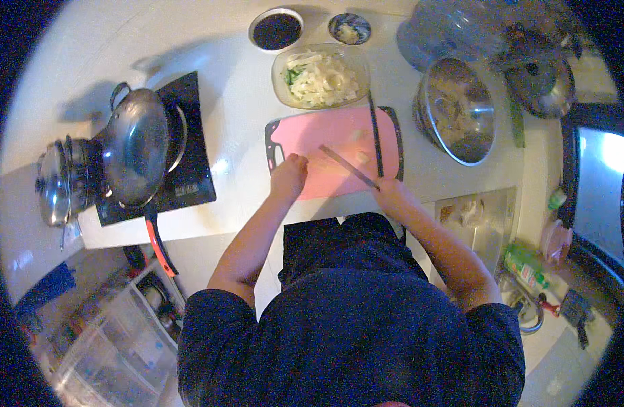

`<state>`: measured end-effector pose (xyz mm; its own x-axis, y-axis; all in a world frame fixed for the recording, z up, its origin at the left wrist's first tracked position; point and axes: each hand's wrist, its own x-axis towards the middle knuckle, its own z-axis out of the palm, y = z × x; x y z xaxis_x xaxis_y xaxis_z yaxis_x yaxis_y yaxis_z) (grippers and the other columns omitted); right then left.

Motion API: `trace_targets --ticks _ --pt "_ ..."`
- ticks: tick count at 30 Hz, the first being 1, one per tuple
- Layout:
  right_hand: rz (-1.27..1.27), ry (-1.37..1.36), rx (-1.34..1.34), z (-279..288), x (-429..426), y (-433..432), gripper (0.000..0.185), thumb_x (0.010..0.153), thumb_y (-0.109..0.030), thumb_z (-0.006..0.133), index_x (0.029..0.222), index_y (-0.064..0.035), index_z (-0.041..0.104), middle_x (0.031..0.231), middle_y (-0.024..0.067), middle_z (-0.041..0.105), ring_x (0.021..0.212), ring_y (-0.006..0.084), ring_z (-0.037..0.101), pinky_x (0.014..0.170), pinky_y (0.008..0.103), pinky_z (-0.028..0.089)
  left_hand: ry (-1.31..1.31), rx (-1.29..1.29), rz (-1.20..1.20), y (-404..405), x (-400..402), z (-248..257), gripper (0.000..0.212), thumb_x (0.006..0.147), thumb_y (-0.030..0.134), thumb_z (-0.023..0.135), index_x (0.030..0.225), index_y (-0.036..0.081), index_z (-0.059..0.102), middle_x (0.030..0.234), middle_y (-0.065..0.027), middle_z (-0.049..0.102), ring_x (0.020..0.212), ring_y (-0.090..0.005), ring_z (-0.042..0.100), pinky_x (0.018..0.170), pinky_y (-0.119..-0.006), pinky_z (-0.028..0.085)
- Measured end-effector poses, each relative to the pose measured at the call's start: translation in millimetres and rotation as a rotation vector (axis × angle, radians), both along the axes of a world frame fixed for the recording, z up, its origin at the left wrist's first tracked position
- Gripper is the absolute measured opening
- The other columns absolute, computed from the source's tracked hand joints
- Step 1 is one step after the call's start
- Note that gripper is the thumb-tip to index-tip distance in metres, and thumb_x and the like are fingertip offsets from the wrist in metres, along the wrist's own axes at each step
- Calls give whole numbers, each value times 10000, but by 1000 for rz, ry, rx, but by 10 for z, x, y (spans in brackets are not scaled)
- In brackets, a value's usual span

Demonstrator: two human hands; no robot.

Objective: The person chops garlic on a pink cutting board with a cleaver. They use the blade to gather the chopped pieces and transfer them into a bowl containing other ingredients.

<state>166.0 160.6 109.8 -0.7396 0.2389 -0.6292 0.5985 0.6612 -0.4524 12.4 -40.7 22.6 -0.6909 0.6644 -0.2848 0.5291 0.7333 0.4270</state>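
My right hand [392,196] is at the near right of a pink cutting board [332,132] with dark corners, closed around the end of a long, narrow grey utensil [348,166], perhaps a knife seen edge-on. A straight black stick [376,135] runs from the glass dish down to that hand; whether the hand holds it too is unclear. Curled fingers mark my left hand [290,175] over the board's left part; whether they hold anything is hidden. Small pale pieces [362,156] lie on the board. Beyond it, a glass dish [281,84] holds pale sliced food and some green pieces.
Left, a lidded pan [139,147] with a red-and-black handle stands on a black cooktop [202,168], beside a metal pot [60,183]. Behind are a bowl of dark contents [252,30] and a small patterned bowl [334,33]. A steel bowl [487,147] holds food at right.
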Motion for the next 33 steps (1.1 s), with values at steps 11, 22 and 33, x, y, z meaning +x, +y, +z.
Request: trace_targets --ticks 11,22,33 --pt "378 35 87 -430 -586 -203 231 829 -181 418 860 -6 566 801 221 593 774 398 583 719 481 464 124 248 174 -74 425 -178 196 806 147 458 972 84 540 1036 -56 512 1026 -235 489 625 -382 514" --pt "334 10 -20 -251 -651 -155 271 849 -240 412 1006 -45 517 875 253 582 842 426 564 738 499 449 275 58 41 -10 447 -297 191 751 137 495 914 98 587 1053 -31 500 1112 -204 409 495 -357 486" --pt "383 -146 68 -782 -595 -109 329 784 -135 409 1080 -51 525 958 262 570 884 412 564 745 471 450 144 120 -47 12 357 -122 206 751 94 484 928 76 588 1062 -62 502 1066 -215 448 641 -310 522"
